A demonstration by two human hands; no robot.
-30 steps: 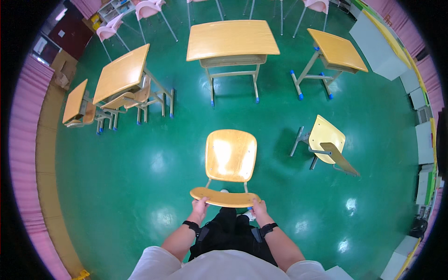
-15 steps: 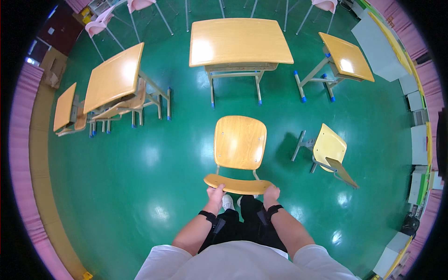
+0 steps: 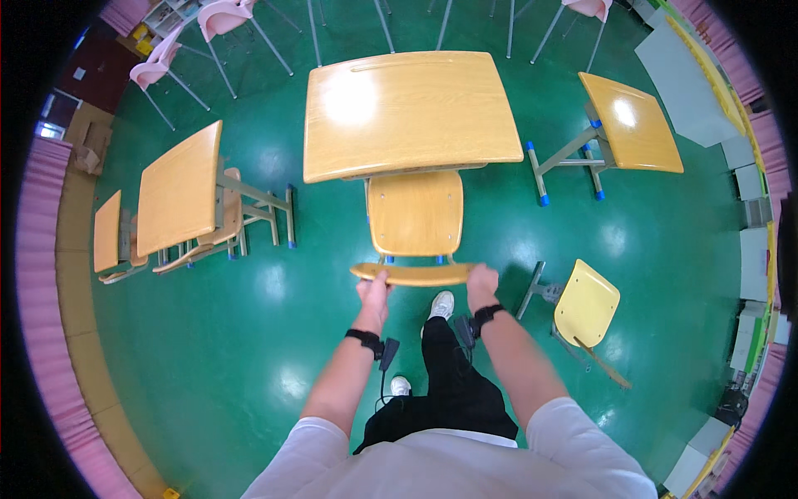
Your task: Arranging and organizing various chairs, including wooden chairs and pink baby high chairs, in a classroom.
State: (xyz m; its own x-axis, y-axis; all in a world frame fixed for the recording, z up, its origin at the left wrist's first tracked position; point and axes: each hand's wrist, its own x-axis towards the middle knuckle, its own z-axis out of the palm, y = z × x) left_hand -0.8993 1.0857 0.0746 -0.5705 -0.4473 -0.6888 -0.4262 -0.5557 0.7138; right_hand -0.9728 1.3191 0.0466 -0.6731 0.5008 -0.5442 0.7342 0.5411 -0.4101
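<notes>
- One glossy green floor [image 3: 249,349] carries the furniture, with patches of reflected light.
- Four wooden desks: the centre desk [image 3: 416,108], largest in view, ahead of the person; the left desk [image 3: 180,190]; the right desk [image 3: 638,125]; and the small far-left desk [image 3: 107,233].
- The held chair [image 3: 416,212], wooden, stands directly before the person. Its seat [image 3: 399,233] extends toward the centre desk, whose near edge overlaps the seat's far end in this view; its curved backrest [image 3: 420,274] lies nearest the person.
- A second chair [image 3: 587,302], paler yellow, to the right, apart from the held chair.
- Two white shoes: the right shoe [image 3: 442,305], just behind the backrest; the left shoe [image 3: 400,386], farther back.
- Left hand [image 3: 374,295]: fingers clamped on the backrest, toward its left end.
- Right hand [image 3: 481,289]: fingers clamped on the backrest's right end.
- Black wrist straps, left [image 3: 363,337] and right [image 3: 488,316].
</notes>
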